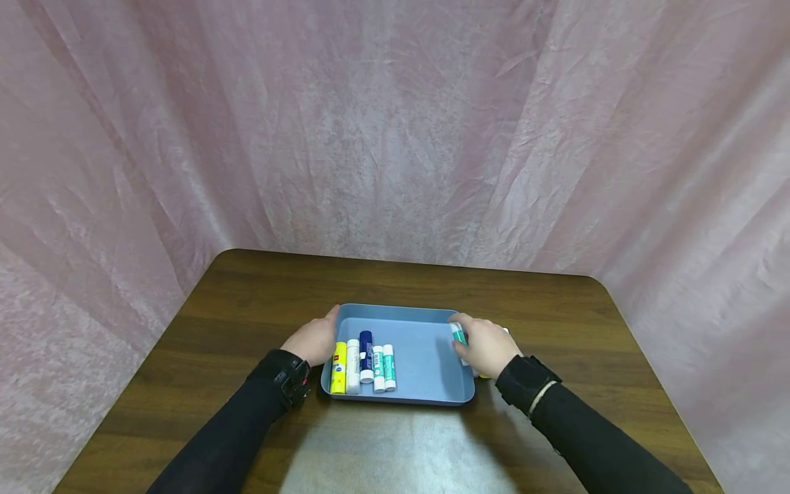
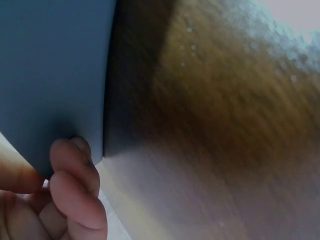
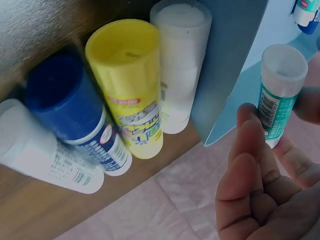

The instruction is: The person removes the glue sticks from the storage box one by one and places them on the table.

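A blue tray [image 1: 420, 393] lies on the table with glue sticks in its left part: a yellow one [image 1: 339, 368], a white one [image 1: 352, 367], a dark blue one [image 1: 366, 353] and two small green-and-white ones. At the tray's left side, my left hand [image 1: 316, 339] holds its edge, fingertips against the outer wall [image 2: 50, 75] in the left wrist view. My right hand [image 1: 490, 345] pinches a small green-and-white glue stick [image 3: 277, 107] between thumb and fingers, over the tray's right edge. Its translucent cap faces the right wrist camera.
Outside the tray's right wall, more glue sticks sit in a row on the table: a white one [image 3: 181, 65], a yellow one [image 3: 131, 90], a dark blue one [image 3: 75, 110] and another white one [image 3: 50, 150]. The wooden table [image 1: 395, 274] backs onto a pink curtain [image 1: 395, 137].
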A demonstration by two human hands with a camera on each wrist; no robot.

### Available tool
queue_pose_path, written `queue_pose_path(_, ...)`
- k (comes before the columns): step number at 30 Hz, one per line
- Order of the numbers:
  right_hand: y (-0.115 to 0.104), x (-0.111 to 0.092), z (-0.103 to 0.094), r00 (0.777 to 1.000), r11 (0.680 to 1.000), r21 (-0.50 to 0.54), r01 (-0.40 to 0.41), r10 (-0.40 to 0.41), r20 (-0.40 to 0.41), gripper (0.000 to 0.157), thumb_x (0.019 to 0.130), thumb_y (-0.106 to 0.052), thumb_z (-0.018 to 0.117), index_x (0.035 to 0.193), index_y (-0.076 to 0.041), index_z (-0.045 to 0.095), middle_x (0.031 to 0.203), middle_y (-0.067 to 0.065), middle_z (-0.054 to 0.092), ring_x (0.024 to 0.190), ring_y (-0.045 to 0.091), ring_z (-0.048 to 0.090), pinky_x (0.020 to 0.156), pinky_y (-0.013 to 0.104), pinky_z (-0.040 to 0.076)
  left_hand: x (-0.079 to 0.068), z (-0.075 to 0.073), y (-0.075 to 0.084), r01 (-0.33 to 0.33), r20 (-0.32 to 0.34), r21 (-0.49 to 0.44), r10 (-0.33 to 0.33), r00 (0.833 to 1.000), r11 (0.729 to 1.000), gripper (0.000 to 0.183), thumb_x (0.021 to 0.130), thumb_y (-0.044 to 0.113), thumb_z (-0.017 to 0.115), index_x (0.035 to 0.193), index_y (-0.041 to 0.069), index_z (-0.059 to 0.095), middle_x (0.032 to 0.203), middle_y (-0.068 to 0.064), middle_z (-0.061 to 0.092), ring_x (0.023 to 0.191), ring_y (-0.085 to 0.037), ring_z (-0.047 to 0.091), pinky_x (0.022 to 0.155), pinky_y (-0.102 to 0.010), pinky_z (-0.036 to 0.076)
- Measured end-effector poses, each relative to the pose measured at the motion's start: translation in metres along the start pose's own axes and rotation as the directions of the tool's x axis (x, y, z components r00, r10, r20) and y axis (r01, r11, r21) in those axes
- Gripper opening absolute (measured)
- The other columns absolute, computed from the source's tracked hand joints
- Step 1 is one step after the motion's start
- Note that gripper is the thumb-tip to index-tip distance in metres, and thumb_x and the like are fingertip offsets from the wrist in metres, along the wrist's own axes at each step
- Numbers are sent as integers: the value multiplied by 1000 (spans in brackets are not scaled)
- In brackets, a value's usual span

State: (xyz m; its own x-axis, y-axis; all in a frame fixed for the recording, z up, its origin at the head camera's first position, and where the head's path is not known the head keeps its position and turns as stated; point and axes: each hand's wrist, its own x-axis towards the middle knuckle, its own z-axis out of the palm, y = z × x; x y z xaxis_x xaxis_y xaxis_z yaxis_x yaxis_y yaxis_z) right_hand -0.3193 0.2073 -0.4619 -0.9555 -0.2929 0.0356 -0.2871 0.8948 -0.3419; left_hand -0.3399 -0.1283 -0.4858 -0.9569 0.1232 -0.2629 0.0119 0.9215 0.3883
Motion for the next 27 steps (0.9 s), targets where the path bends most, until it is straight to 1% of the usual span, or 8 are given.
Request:
queue_pose_path(4,5,-2,-5,1000,999,41,-5,5,4,46,92,-17,73,136,-10,61,82,3,70,58,11,54,51,26,42,-1,0,0,-4,-4,5,4,1000,1000,60,106,13,42,162,3,21,143,-20,60,112,-25,65,109,-53,48)
queue_pose_path(8,11,-4,-9,1000,998,59,-16,16,4,47,92,-14,72,138,-8,60,75,1,64,55,12,51,48,26,39,-1,1,0,-6,-4,6,6,1000,1000,61,106,12,42,162,3,21,144,-20,60,113,-25,64,109,-52,49)
queue_pose_path(12,16,-4,-13,1000,999,49,-13,14,-18,46,92,-14,73,136,-8,60,79,4,67,59,13,54,52,27,43,-1,1,-1,-8,-1,2,8,1000,1000,60,106,12,41,162,4,21,143,-20,61,110,-25,64,107,-50,50)
queue_pose_path(16,23,-4,-15,999,999,44,5,-3,-41,43,92,-13,73,133,-7,61,87,7,71,67,14,59,58,29,50,0,1,-2,-9,-1,-5,9,1000,1000,60,107,13,41,162,4,20,144,-19,60,117,-26,64,110,-52,48)
queue_pose_path(17,25,-5,-16,999,999,47,4,-1,-44,43,92,-13,73,133,-6,61,89,8,71,68,15,60,60,30,51,1,1,-2,-11,-1,-6,11,1000,1000,60,107,12,41,162,4,20,143,-20,60,116,-26,64,110,-52,48)
queue_pose_path(19,28,-5,-17,999,998,55,1,1,-39,43,92,-11,72,133,-5,60,88,8,71,70,15,60,62,31,52,1,1,-3,-13,-1,-5,13,1000,1000,60,107,13,42,162,3,20,143,-20,60,118,-25,64,110,-53,46)
queue_pose_path(23,35,-7,-19,999,997,73,-32,33,-19,44,92,-10,71,135,-5,59,88,8,70,70,16,59,64,32,53,2,2,-3,-7,3,-10,7,1000,1000,61,107,14,43,162,4,20,143,-20,60,114,-24,65,109,-53,47)
queue_pose_path(27,42,-8,-20,998,995,76,-59,60,-12,45,93,-10,70,136,-5,58,89,9,70,70,17,59,66,35,55,3,2,-3,-5,1,-12,5,1000,1000,60,107,15,42,162,5,20,144,-20,60,114,-25,65,109,-53,48)
